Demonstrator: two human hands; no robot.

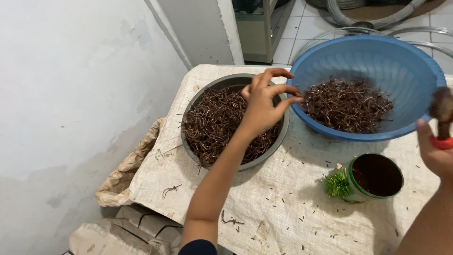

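My left hand [265, 101] hovers over a grey metal bowl [192, 101] full of thin brown curled wire-like pieces [214, 125]. Its fingers are apart and curled, reaching toward the rim of a tilted blue plastic basin [377, 56]; I see nothing clearly pinched between them. The basin holds a smaller heap of the same brown pieces [347, 105]. At the right edge, my right hand [436, 151] grips a brown, dark-topped object with a red band [442, 118], partly cut off by the frame.
A small green pot [365, 182] with dark filling and a green tinsel tuft stands on the woven white sack cloth [264, 203] covering the table. Stray brown pieces lie on the cloth. A white wall is at left; tiled floor and hoses lie beyond.
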